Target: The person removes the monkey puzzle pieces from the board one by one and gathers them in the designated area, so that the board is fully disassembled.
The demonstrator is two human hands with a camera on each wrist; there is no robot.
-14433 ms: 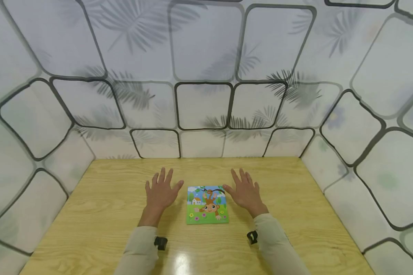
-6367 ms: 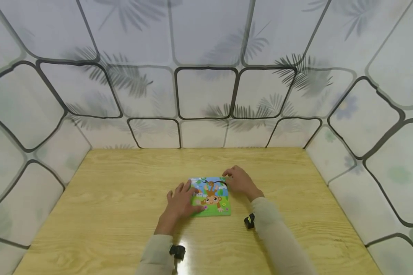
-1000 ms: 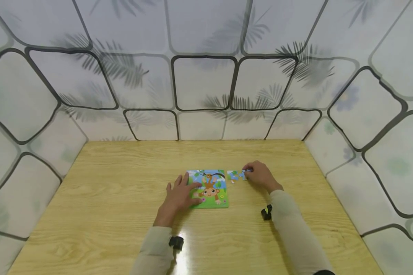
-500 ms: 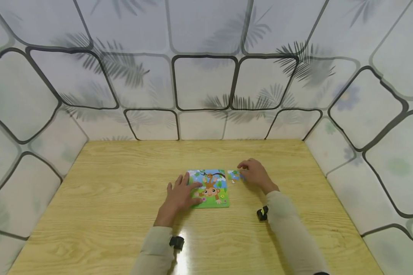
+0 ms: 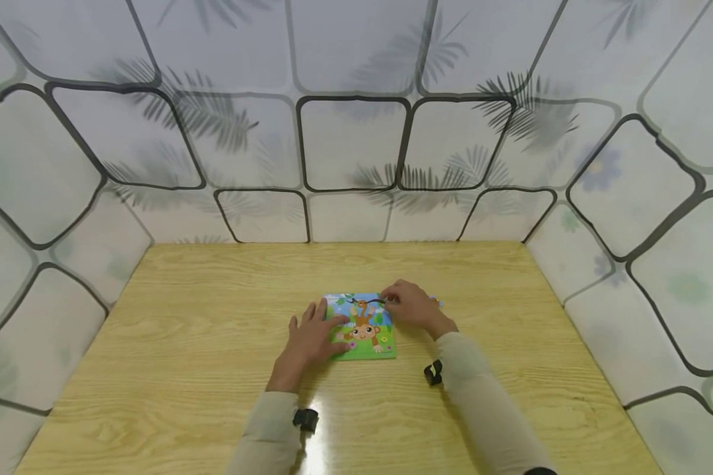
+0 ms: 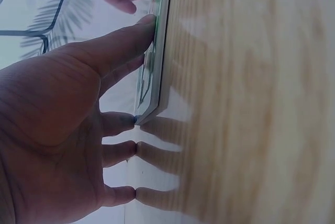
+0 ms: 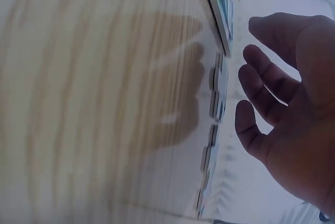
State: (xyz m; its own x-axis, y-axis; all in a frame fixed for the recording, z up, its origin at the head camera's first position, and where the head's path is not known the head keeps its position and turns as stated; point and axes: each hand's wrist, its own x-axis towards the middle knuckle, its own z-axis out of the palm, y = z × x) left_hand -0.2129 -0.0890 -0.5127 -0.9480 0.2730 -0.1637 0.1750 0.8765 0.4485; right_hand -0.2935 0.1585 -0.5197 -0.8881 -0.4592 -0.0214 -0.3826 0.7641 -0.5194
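A square jigsaw puzzle [image 5: 365,340] with a picture of a monkey lies flat in its tray on the table. My left hand [image 5: 306,338] rests on its left side, fingers spread. In the left wrist view the thumb lies on the puzzle's face, while the outer fingertips touch the tabletop. Over the puzzle's upper right corner is my right hand [image 5: 414,309], its fingers slightly bent, hiding that corner. The right wrist view shows no piece between thumb and fingers. Loose puzzle pieces [image 7: 218,88] lie on the table beside the tray, partly hidden by the right hand in the head view.
The wooden table [image 5: 202,343] has a patterned wall covering [image 5: 356,145] along its back and sides. One loose piece [image 5: 436,301] shows just right of the right hand. A black wrist camera [image 5: 305,419] sits at the left sleeve.
A second ago my right hand was at a loose piece right of the puzzle; it has moved left to the upper right corner. The left hand has stayed in place.
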